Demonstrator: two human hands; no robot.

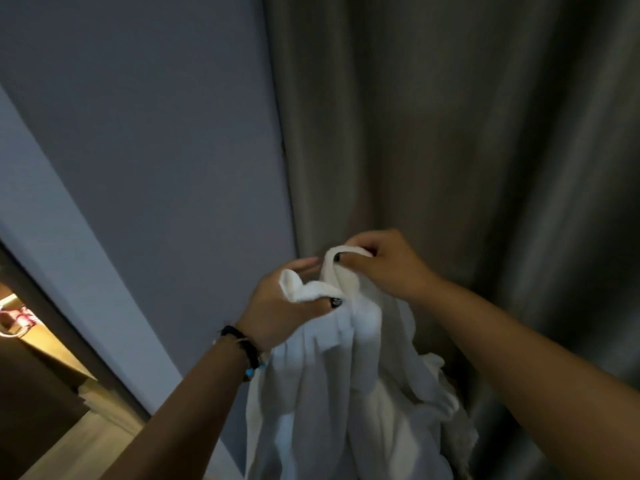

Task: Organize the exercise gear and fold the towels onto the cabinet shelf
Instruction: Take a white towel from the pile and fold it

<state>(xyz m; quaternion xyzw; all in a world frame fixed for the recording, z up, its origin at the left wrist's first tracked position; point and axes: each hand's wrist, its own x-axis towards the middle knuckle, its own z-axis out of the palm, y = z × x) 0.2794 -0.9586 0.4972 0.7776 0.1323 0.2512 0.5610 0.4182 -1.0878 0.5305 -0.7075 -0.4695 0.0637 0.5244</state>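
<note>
A white towel [346, 386] hangs in long folds in front of me, held up at chest height. My left hand [280, 306] grips one bunched part of its top edge between thumb and fingers. Just to the right, my right hand [384, 265] pinches another part of the top edge. The two hands are close together, almost touching. The towel's lower end runs out of the bottom of the view.
A grey-brown curtain [467, 133] hangs right behind the towel. A plain grey wall [156, 150] fills the left side. At the far left a lit wooden shelf [20, 323] holds a blurred pink and white object.
</note>
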